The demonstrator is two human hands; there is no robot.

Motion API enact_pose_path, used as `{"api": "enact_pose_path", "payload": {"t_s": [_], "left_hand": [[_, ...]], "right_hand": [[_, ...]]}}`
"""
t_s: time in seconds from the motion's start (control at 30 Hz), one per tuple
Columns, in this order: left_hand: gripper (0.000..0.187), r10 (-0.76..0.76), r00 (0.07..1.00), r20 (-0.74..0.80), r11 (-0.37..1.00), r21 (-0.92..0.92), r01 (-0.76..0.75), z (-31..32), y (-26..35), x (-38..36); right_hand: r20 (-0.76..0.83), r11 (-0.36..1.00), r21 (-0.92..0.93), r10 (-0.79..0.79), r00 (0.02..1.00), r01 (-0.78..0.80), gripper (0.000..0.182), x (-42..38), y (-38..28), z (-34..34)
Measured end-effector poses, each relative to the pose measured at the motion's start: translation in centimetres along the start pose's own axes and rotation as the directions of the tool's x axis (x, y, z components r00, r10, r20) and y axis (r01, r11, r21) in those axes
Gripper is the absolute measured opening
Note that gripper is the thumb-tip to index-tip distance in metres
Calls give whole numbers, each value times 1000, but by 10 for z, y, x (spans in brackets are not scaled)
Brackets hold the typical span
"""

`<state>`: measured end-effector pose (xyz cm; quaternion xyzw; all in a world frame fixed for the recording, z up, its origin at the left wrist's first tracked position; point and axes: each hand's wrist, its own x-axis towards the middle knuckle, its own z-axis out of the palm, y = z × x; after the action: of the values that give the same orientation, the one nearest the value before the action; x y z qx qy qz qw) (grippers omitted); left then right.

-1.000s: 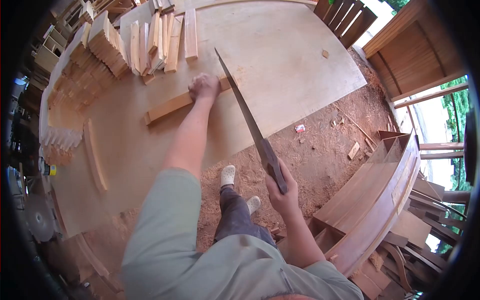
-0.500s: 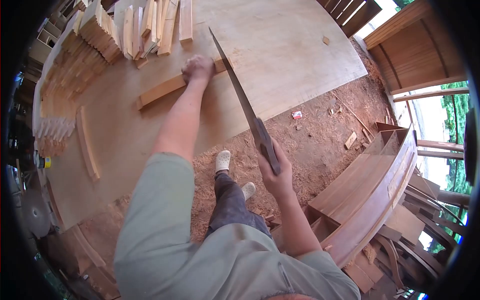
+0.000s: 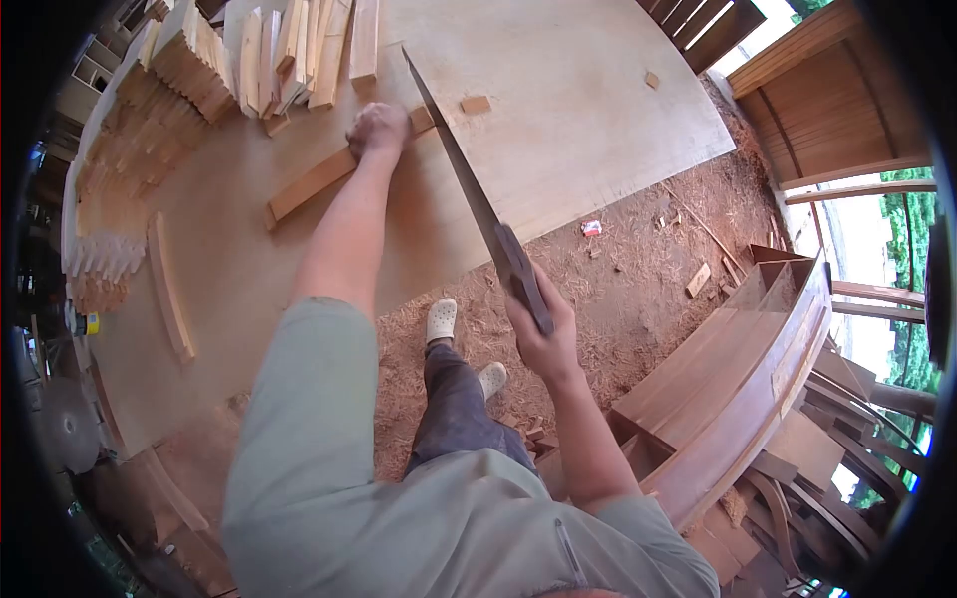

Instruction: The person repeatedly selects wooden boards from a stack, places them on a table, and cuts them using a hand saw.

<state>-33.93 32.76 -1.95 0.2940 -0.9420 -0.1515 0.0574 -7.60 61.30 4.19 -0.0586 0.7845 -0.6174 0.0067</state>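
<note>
My right hand (image 3: 545, 329) is closed round the dark handle of a handsaw (image 3: 459, 164), whose long blade points away toward the top of the view. The blade stands at the right end of a short wooden board (image 3: 314, 186) lying on the plywood sheet. My left hand (image 3: 379, 130) is closed over that board close to its right end, pressing on it; the fingertips are partly hidden. Just right of the blade, a small wood offcut (image 3: 476, 104) lies loose on the sheet.
The plywood sheet (image 3: 588, 90) spreads under the work. Stacked wood pieces (image 3: 189, 60) and loose boards (image 3: 364, 45) lie at its far left. A curved strip (image 3: 169, 289) rests at left. A wooden cabinet frame (image 3: 718, 369) stands at right on shaving-strewn ground (image 3: 618, 289).
A small offcut now lies separate on the sheet, right of the blade, where the board's end was. The saw, both hands and the board appear shifted slightly left.
</note>
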Motion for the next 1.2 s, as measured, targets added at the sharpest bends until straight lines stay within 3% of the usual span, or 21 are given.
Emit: {"api": "enact_pose_path", "payload": {"t_s": [0.07,0.13,0.27,0.37,0.5,0.57,0.6,0.63,0.67,0.7,0.77,0.83,0.87,0.9,0.93,0.97,1.0,1.03,1.07,1.1,1.2], "left_hand": [[49,-21,999,25,1000,1,21,-9,4,-13],[49,-12,997,77,1000,27,10,-15,8,-19],[45,83,991,107,996,36,-87,-18,7,-52],[42,125,989,73,991,32,-128,-6,4,-49],[41,138,990,20,990,-5,-138,0,4,-51],[43,170,985,26,985,-27,-169,8,-3,-48],[40,169,985,23,976,-142,-164,7,-4,-46],[39,169,985,18,955,-252,-159,5,-9,-44],[37,145,985,-92,853,-493,-172,12,-20,-41],[37,101,976,-192,688,-695,-208,12,-31,-38],[38,18,980,-196,390,-902,-188,-16,-62,-29],[39,-73,994,-85,288,-956,-61,-112,-93,-26],[36,-85,968,-235,264,-942,-206,-154,-115,-11],[39,-211,946,-247,84,-969,-234,-208,-128,6],[48,-118,896,-429,131,-901,-414,-282,-142,6],[48,-66,803,-592,-82,-799,-596,-343,-168,27],[41,-20,620,-784,-214,-603,-769,-425,-184,14],[41,-2,654,-756,-174,-644,-745,-477,-141,-58],[48,155,222,-963,-155,-245,-957,-529,-94,-117],[64,289,-279,-916,-235,215,-948,-599,-84,-155],[62,352,-166,-921,-168,112,-979,-578,-96,-161]], "right_hand": [[-15,966,152,212,977,-208,51,-49,5,-25],[-80,942,177,301,950,-283,50,-77,4,-43],[-141,912,288,341,929,-292,43,-82,5,-46],[-178,876,407,355,918,-260,43,-62,26,-45],[-293,814,524,449,844,-251,24,6,28,-28],[-199,519,816,666,719,-255,28,47,38,-19],[-202,523,819,650,732,-237,28,60,47,-15],[-197,540,779,693,694,-319,32,74,58,-11],[-194,550,735,731,654,-397,36,88,59,-10],[-188,552,743,715,674,-379,36,92,48,-13],[33,414,623,834,551,-664,55,78,36,-33],[-112,467,657,836,536,-591,59,76,56,-71],[-188,561,694,746,639,-451,58,81,57,-104],[-261,716,649,526,809,-256,52,91,59,-150],[-569,828,561,389,724,-4,45,107,-56,-150],[-667,801,561,287,687,211,34,124,-115,-184],[-640,836,368,-90,763,407,50,119,-171,-212],[-403,610,352,-586,703,710,44,112,-239,-220],[-385,658,375,-531,755,653,44,102,-224,-217],[-369,686,381,-502,782,620,44,97,-219,-213],[-320,743,392,-442,838,542,44,88,-226,-189]]}}
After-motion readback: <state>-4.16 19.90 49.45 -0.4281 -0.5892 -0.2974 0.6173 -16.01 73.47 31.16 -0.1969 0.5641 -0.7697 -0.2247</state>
